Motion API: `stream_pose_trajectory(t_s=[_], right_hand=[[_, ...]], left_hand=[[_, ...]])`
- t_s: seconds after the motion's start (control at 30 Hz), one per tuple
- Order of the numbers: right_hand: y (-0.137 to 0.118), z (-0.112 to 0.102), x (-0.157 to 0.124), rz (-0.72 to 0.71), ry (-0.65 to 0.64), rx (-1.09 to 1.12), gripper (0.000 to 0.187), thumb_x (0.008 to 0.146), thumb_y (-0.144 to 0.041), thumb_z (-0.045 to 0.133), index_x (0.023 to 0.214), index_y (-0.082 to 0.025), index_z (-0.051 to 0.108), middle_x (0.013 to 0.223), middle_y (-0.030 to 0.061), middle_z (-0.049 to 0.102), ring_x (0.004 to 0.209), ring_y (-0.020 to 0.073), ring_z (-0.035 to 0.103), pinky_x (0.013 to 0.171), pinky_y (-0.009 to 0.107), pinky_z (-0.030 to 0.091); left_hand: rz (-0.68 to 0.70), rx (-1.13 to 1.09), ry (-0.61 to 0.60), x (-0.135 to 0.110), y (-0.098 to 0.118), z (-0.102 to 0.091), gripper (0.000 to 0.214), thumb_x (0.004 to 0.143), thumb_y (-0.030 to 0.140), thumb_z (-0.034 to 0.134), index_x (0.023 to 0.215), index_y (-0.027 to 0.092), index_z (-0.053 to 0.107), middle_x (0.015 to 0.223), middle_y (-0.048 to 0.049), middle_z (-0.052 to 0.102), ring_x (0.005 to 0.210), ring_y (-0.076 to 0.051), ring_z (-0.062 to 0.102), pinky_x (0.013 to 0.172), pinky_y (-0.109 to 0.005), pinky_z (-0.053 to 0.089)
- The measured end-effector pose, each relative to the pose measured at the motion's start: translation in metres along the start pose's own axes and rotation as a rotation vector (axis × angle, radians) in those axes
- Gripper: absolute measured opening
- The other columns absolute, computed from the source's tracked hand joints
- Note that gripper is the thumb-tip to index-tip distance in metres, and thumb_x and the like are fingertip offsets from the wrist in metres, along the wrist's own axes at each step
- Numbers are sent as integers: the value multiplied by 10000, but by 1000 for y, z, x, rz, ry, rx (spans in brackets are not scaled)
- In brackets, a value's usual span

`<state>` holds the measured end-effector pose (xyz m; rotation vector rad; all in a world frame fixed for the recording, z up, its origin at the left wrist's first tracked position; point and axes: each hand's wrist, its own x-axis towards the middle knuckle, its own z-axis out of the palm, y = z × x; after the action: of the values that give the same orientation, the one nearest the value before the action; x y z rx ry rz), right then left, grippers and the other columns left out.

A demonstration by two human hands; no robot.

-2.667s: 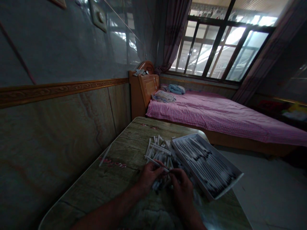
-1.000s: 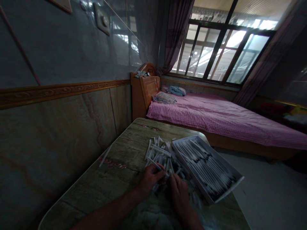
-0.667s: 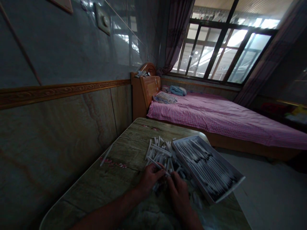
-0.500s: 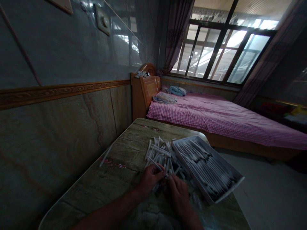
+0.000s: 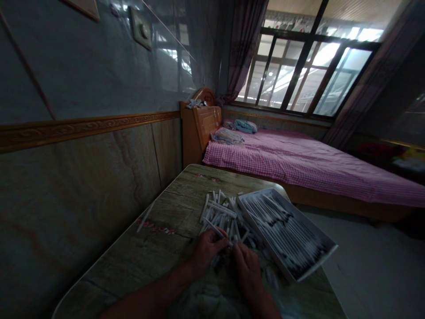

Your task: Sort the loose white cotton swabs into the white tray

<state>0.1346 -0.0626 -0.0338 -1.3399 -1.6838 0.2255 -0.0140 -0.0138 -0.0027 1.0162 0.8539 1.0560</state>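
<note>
The loose **swabs** lie in a rough heap on the near half of the table, their white sticks crossing at mixed angles. One swab runs diagonally from the heap's front edge down to the hands. The left hand rests at the heap's front, its fingers curled and closed around that swab. The right hand sits just beside it, toward the table's right edge, with its fingertips drawn in to meet the swab's lower end. What those fingertips pinch is hidden, so its grip cannot be confirmed.

The tray, shallow and white-rimmed, stands just right of the heap, near the table's far right corner. It holds many swabs in long, closely packed rows, and its near corner reaches past the right hand. A few more swabs lie scattered below the tray, close to the right hand. A single stray swab lies apart, toward the table's wall side, near a pink mark on the wood-grain top.

Beyond the table's far end stands the bed, with a pink gingham sheet and a wooden headboard. Past the bed is a barred window — with curtains on its near side. A marble-patterned wall panel runs along the table's left side.
</note>
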Motion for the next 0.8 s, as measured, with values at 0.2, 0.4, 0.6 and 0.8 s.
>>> stream_pose_trajectory(t_s=[0.2,0.4,0.6,0.8], right_hand=[[-18,-1,9,177,-66,121,411,993,-474,367,687,-249,524,588,-32,554,517,139,535,497,240,375],[-10,-1,6,36,-39,33,417,974,-515,370,745,-263,611,671,16,629,581,173,572,536,265,405],[-12,1,7,180,-97,85,485,1002,-508,305,688,-249,568,581,-10,579,512,153,535,495,252,372],[-12,3,7,181,-75,69,504,985,-562,339,668,-240,562,568,-18,568,522,145,530,501,246,354]], left_hand=[[4,-24,45,2,-1,-1,403,582,481,827,735,160,638,581,14,633,503,-130,581,497,-242,456],[5,-11,-18,2,-3,-2,354,622,452,805,736,169,626,565,23,632,496,-129,573,497,-242,456],[3,8,7,3,-3,-1,331,633,431,783,741,167,614,567,25,631,497,-126,570,497,-240,458],[19,15,-20,4,-5,-3,341,626,431,787,738,171,598,553,42,601,472,-114,548,482,-236,444]])
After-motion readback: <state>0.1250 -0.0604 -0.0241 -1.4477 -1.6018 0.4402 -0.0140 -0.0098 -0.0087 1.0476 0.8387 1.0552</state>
